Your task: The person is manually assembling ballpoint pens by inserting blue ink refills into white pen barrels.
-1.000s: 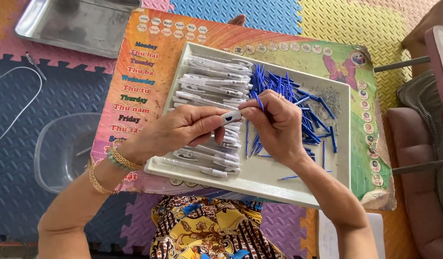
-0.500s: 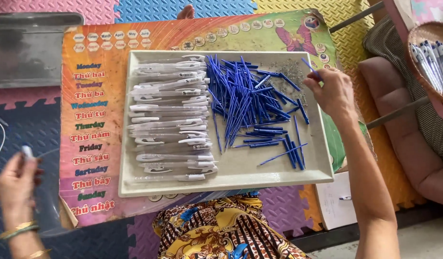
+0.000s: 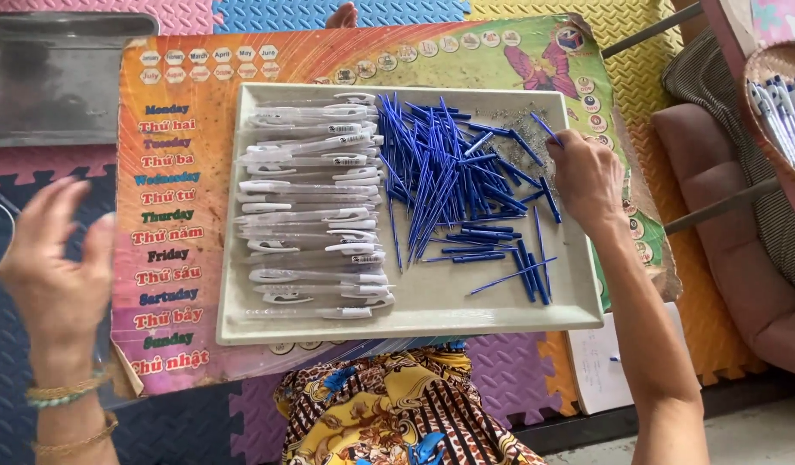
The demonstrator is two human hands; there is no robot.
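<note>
- Two bare hands are apart: the right hand rests on the far right part of the cream tray, grip pinched on one blue refill.
- That refill slants up-left from the fingertips; the blue refill pile lies just left of this hand.
- Left hand hovers open and empty, well off the tray's left side.
- White pen barrels lie crosswise in a stack.
- Under the tray, an orange weekday chart carries coloured word rows and a butterfly.
</note>
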